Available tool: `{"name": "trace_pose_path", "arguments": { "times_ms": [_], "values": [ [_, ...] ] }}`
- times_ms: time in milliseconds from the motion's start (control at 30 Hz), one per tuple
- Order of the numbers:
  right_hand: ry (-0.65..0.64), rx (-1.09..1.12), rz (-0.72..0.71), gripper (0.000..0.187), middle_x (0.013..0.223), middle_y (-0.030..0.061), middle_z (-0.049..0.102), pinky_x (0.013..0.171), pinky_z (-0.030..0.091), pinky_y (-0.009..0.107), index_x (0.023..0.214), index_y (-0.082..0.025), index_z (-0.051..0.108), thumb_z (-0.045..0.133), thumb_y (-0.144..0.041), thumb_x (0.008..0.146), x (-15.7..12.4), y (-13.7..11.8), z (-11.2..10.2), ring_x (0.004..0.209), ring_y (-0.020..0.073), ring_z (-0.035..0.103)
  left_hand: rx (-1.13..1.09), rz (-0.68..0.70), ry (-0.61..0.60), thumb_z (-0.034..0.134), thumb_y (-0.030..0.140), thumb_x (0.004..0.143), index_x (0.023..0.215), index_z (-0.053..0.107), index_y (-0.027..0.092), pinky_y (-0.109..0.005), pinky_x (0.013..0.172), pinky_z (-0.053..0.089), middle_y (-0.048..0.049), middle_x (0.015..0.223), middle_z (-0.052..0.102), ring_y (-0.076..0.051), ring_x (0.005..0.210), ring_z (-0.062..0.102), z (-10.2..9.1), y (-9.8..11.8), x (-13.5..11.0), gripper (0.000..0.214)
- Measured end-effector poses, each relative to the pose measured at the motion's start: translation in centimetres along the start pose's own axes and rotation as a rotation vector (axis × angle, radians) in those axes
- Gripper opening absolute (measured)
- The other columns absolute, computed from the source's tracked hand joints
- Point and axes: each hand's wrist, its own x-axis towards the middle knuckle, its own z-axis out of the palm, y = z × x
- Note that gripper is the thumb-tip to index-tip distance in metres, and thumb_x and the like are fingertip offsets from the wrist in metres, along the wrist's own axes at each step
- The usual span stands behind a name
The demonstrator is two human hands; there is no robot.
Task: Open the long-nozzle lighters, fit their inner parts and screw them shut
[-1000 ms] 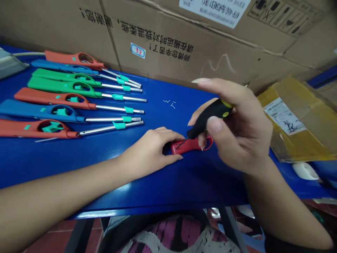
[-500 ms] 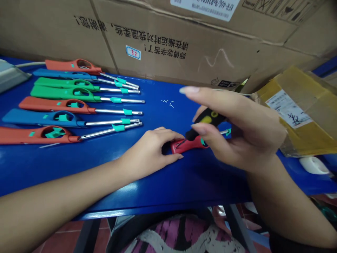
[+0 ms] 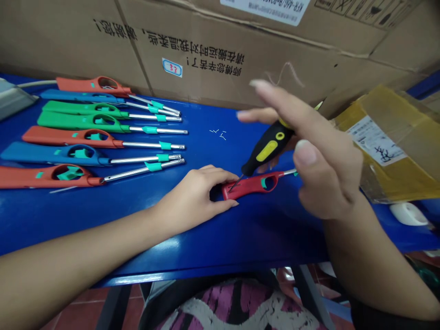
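Note:
A red gas lighter (image 3: 250, 185) with a metal tube lies on the blue table, its butt end toward my left. My left hand (image 3: 197, 195) pinches that end between thumb and fingers, closed on it. Above it, my right hand (image 3: 326, 156) loosely keeps a black and yellow screwdriver (image 3: 266, 149) tilted, with index finger and thumb lifted off the handle; the grip of the other fingers is partly hidden. The screwdriver's thin shaft reaches down to the lighter's butt end. Several tiny screws or pins (image 3: 220, 134) lie behind my left hand.
Several orange, blue and green lighters (image 3: 82, 121) lie in a row on the left of the blue table (image 3: 220, 247). A big cardboard box (image 3: 192, 87) walls off the back. At right stand a taped carton (image 3: 388, 142) and a white roll-like object (image 3: 409, 214).
My right thumb and index finger have spread away from the screwdriver handle, baring more of it and of the red lighter. My left hand has stayed on the lighter.

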Motion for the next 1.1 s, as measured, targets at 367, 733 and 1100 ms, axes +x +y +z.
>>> {"name": "trace_pose_path", "arguments": {
  "times_ms": [367,733,1100],
  "values": [
    [0.003,0.043,-0.03,0.05,0.148,0.0012,0.059,0.106,0.054,0.043,0.148,-0.03,0.051,0.046,-0.021,0.099,0.6,-0.1,0.3,0.123,0.0234,0.066,-0.004,-0.012,-0.008,0.079,0.023,0.083,0.11,0.069,0.019,-0.034,0.088,0.054,-0.0035,0.103,0.074,-0.021,0.095,0.068,0.0,0.3,0.0,0.029],
    [-0.136,0.04,-0.06,0.049,0.133,0.008,0.066,0.095,0.057,0.035,0.151,-0.018,0.045,0.044,-0.018,0.102,0.3,-0.5,-0.5,0.108,0.0188,0.069,0.002,0.028,0.004,0.078,0.027,0.085,0.111,0.069,0.02,-0.034,0.084,0.054,-0.003,0.099,0.073,-0.021,0.093,0.066,0.2,-0.3,-0.1,0.029],
    [-0.031,0.053,-0.112,0.05,0.135,0.0071,0.067,0.094,0.06,0.035,0.15,-0.02,0.047,0.05,-0.019,0.1,0.1,0.0,-0.3,0.109,0.02,0.071,-0.003,-0.009,-0.003,0.079,0.024,0.084,0.113,0.069,0.016,-0.033,0.085,0.053,-0.0043,0.099,0.072,-0.02,0.094,0.065,0.2,-0.1,-0.1,0.031]
  ]
}}
